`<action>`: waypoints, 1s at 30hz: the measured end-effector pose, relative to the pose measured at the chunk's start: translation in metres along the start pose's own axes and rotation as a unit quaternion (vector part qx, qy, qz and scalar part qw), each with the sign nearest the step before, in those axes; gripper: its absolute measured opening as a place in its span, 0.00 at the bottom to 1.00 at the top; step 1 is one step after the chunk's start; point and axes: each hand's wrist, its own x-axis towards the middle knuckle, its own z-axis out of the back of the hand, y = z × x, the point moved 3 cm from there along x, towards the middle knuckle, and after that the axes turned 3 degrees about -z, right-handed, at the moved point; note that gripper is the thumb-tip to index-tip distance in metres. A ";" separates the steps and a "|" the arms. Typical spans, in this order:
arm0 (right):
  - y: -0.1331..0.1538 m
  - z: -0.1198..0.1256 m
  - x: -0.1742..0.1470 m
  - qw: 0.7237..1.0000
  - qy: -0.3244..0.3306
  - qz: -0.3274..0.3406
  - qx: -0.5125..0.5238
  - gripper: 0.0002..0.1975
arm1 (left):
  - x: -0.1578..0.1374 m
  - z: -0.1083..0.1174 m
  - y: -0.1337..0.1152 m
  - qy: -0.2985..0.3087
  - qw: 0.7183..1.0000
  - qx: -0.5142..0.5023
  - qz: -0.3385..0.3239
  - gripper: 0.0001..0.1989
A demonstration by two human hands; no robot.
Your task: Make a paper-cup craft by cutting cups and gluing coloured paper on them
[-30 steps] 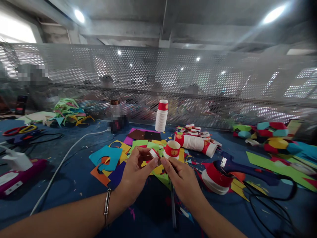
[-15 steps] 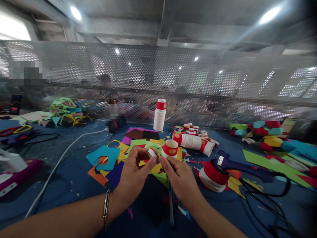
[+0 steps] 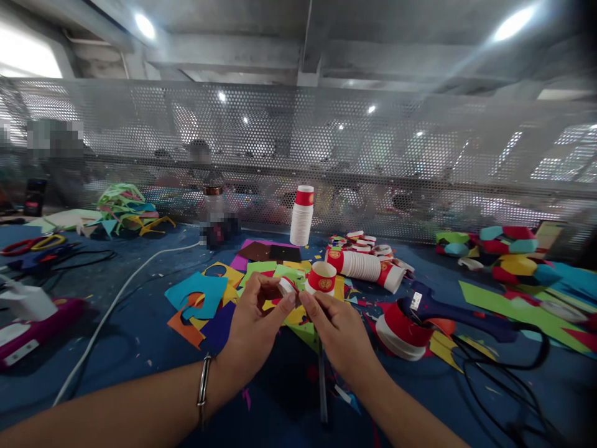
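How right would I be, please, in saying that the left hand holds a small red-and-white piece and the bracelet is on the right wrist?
Only the side is wrong: the head view shows the bracelet on the left wrist. The left hand does hold a small red-and-white piece.

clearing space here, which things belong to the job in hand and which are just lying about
Probably the job's: red-and-white piece in the left hand, single upright cup
Seemingly lying about: bottle, white adapter, purple power strip
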 end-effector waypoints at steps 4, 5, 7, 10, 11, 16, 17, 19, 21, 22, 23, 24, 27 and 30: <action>-0.001 -0.001 0.000 1.000 0.002 -0.001 -0.001 0.27 | 0.001 0.001 0.001 -0.004 1.000 -0.004 -0.002 0.12; -0.002 -0.001 0.000 1.000 0.001 -0.001 0.001 0.27 | 0.001 0.000 0.001 -0.005 1.000 -0.008 -0.002 0.12; -0.003 -0.001 0.001 1.000 -0.002 -0.001 0.009 0.27 | 0.002 0.000 0.002 -0.005 1.000 -0.020 0.001 0.12; -0.004 -0.002 0.002 1.000 -0.009 0.002 0.018 0.27 | 0.002 -0.002 0.003 -0.006 0.999 -0.035 -0.005 0.12; -0.004 -0.002 0.002 1.000 -0.011 0.003 0.019 0.27 | 0.002 -0.003 0.003 -0.007 0.999 -0.035 -0.008 0.12; -0.005 -0.001 0.004 1.000 -0.023 0.008 0.019 0.27 | 0.003 -0.006 0.003 -0.011 0.999 -0.032 -0.014 0.12; -0.005 0.000 0.005 0.999 -0.026 0.010 0.021 0.27 | 0.004 -0.008 0.003 -0.012 0.999 -0.034 -0.017 0.12; -0.006 0.003 0.006 0.999 -0.034 0.013 0.025 0.27 | 0.005 -0.012 0.002 -0.013 0.999 -0.036 -0.024 0.12; -0.007 0.006 0.007 0.999 -0.042 0.017 0.028 0.26 | 0.007 -0.016 0.001 -0.016 0.999 -0.033 -0.026 0.12; -0.008 0.007 0.007 0.998 -0.045 0.019 0.029 0.26 | 0.008 -0.018 0.001 -0.018 0.999 -0.030 -0.026 0.12; -0.008 0.009 0.008 0.998 -0.049 0.021 0.031 0.26 | 0.009 -0.020 0.002 -0.020 0.999 -0.028 -0.025 0.12; -0.009 0.010 0.008 0.998 -0.053 0.022 0.031 0.26 | 0.010 -0.022 0.002 -0.021 0.999 -0.025 -0.025 0.12; -0.010 0.013 0.010 0.997 -0.063 0.024 0.032 0.26 | 0.013 -0.024 0.004 -0.018 0.999 -0.018 -0.040 0.12; -0.012 0.012 0.012 0.997 -0.066 0.025 0.030 0.26 | 0.015 -0.022 0.007 -0.015 0.998 -0.013 -0.051 0.12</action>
